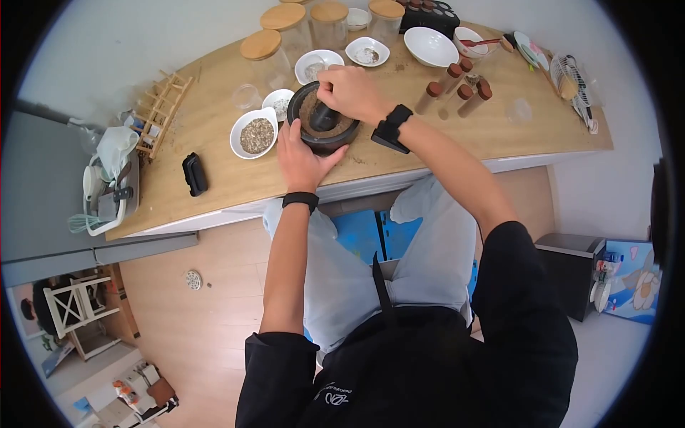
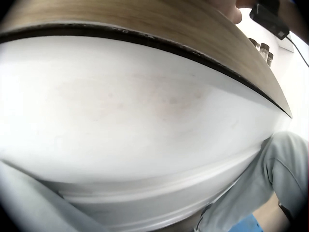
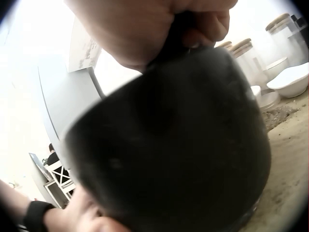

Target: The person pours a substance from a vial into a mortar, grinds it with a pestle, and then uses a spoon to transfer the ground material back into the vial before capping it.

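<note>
A dark stone mortar (image 1: 335,145) stands near the table's front edge, with brown ground matter inside. My right hand (image 1: 353,93) grips the top of a black pestle (image 1: 325,117), whose lower end is down in the bowl. With thumb and fingers spread around the near left side, my left hand (image 1: 305,160) holds the mortar. In the right wrist view, the mortar's wall (image 3: 178,140) fills the middle, the right hand (image 3: 130,29) is above it and the left hand (image 3: 84,215) at its lower left. The left wrist view shows mainly the white table front (image 2: 120,106).
Left of the mortar sits a white dish of coarse seasoning (image 1: 257,135); more white dishes stand behind. Wood-lidded jars (image 1: 285,32) line the back. Several brown-capped tubes (image 1: 464,93) stand right. A black case (image 1: 194,175) and a utensil basket (image 1: 114,185) are at left.
</note>
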